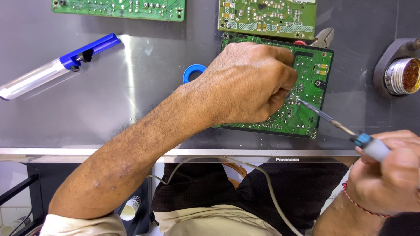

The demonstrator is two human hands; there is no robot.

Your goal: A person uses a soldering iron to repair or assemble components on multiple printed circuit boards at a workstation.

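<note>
one head-worn camera looks steeply down, close over the grey worktop (109, 109).

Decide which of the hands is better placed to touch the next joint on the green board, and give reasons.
Right. The right hand holds the soldering iron, its tip on the circuit board. The left hand rests fisted on it.

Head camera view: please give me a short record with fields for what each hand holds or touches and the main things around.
Left hand: fist resting on the green circuit board
Right hand: grips a soldering iron, tip on the board
Surface: grey metal table
Left side: blue and clear desoldering pump
Beside left wrist: blue ring
Far edge: two more green boards
Right: brass wool tip cleaner
</note>
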